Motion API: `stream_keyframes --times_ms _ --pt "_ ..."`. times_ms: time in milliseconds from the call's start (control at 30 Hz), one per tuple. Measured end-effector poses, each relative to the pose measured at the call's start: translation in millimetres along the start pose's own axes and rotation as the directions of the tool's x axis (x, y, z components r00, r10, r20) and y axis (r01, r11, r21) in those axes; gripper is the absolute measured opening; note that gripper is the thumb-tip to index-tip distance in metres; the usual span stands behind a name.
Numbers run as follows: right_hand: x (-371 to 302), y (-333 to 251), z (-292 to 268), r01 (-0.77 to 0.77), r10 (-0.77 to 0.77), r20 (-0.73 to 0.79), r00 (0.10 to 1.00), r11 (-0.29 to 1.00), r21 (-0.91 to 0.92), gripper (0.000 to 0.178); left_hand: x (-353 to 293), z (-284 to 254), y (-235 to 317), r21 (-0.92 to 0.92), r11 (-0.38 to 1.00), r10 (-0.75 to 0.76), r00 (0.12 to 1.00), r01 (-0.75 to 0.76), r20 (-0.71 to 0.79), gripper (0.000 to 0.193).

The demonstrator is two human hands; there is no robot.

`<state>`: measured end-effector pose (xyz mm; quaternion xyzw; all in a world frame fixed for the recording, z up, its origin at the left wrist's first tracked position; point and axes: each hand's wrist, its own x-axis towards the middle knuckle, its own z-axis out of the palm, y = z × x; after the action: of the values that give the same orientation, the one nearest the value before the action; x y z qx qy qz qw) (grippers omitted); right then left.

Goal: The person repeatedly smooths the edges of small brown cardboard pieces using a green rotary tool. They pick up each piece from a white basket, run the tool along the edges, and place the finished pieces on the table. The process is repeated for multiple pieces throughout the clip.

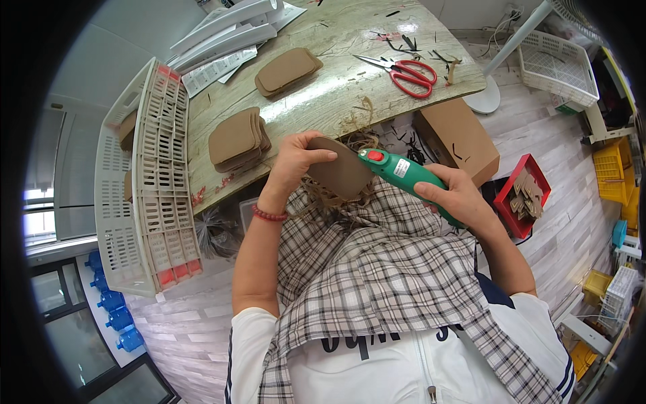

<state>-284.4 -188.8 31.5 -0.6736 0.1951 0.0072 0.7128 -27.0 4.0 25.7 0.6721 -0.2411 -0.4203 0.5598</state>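
Observation:
My left hand pinches a brown rounded flat piece by its upper left edge, thumb on top. In my right hand is a green handheld electric cutter with a red switch, its head against the piece's right edge. Both are held over my lap, just off the table's front edge. Brown trimmings lie beneath the cutter's head. A stack of similar brown pieces sits on the table at the left, and a lower stack lies farther back.
Red-handled scissors lie open on the wooden table among dark scraps. A white plastic crate stands on edge at the left. A cardboard box and a red tray of small tan pieces are at the right. Papers lie at the back left.

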Motion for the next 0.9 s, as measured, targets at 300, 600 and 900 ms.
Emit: stream_keyframes --times_ms 300,600,900 --pt "8.3 -3.4 4.9 0.031 -0.031 0.007 1.0 0.999 -0.028 0.035 -0.1 17.4 12.8 0.187 0.976 -0.139 0.983 0.114 0.124 0.024" --pt "25.1 -3.9 17.0 0.112 -0.095 -0.163 0.982 0.988 0.101 0.033 -6.0 18.0 -3.9 -0.28 0.96 -0.01 0.994 -0.022 -0.113 0.032" --pt "3.5 -12.6 30.7 0.112 -0.102 -0.156 0.982 0.992 0.058 0.032 -14.5 7.0 -22.9 -0.753 0.462 0.091 0.87 -0.468 -0.485 0.023"
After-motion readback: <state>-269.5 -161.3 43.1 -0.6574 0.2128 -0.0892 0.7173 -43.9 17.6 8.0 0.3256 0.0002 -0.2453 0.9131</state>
